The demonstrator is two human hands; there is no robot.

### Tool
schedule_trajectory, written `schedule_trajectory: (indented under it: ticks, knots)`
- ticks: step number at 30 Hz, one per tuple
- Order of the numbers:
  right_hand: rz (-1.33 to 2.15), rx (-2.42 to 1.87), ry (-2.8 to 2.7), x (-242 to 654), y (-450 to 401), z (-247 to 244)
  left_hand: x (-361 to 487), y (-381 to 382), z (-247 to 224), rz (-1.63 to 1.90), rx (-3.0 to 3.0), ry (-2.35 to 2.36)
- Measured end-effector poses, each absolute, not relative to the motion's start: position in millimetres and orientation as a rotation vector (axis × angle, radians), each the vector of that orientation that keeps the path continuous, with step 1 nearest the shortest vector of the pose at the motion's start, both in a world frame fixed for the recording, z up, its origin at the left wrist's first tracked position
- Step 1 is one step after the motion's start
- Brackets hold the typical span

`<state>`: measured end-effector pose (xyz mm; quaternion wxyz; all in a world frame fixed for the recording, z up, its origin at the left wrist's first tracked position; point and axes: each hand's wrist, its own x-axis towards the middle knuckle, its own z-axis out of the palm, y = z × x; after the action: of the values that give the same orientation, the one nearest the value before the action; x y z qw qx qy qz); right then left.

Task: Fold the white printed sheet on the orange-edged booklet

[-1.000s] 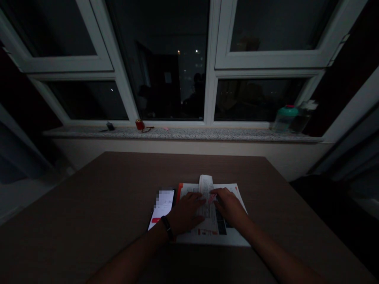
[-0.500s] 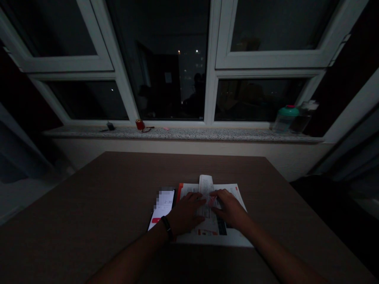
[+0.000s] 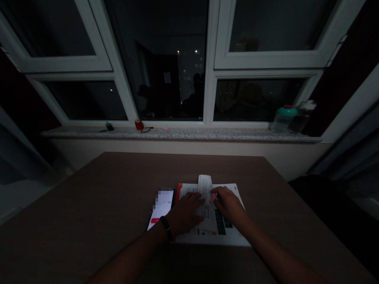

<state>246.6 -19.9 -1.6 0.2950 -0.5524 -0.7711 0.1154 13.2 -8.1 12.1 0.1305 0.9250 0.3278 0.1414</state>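
Note:
A narrow white printed paper strip (image 3: 205,182) lies lengthwise over a larger printed booklet (image 3: 237,238) with orange at its upper left corner. My left hand (image 3: 186,213), a dark band on its wrist, rests with fingers spread on the strip's left side. On the other side, my right hand (image 3: 229,203) pinches a small pink-and-white piece (image 3: 212,198) between thumb and fingertips. The piece is over the strip; its exact kind is too small and dim to make out. Close to my left hand lies a phone (image 3: 161,207) with its screen lit.
The brown table (image 3: 124,173) reaches to a wall below a speckled windowsill (image 3: 189,134). On the sill stand a red container (image 3: 138,124), a small dark bottle (image 3: 109,126) and a clear jug with a green top (image 3: 284,118). The room is dim.
My right thumb and fingertips have drawn together on the pink-and-white piece, which looks more upright. More of the booklet's dark panels shows beside that hand. My left hand stays on the strip.

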Motion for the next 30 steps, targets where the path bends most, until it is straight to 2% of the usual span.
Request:
schedule_trajectory:
  ticks: [22, 30]
  knots:
    - [0.578, -1.362, -1.706, 259, -23, 0, 13, -9, 15, 0.416, 2.656, 0.955]
    - [0.444, -1.368, -1.911, 257, -24, 0, 12, -8, 12, 0.432, 2.676, 0.943]
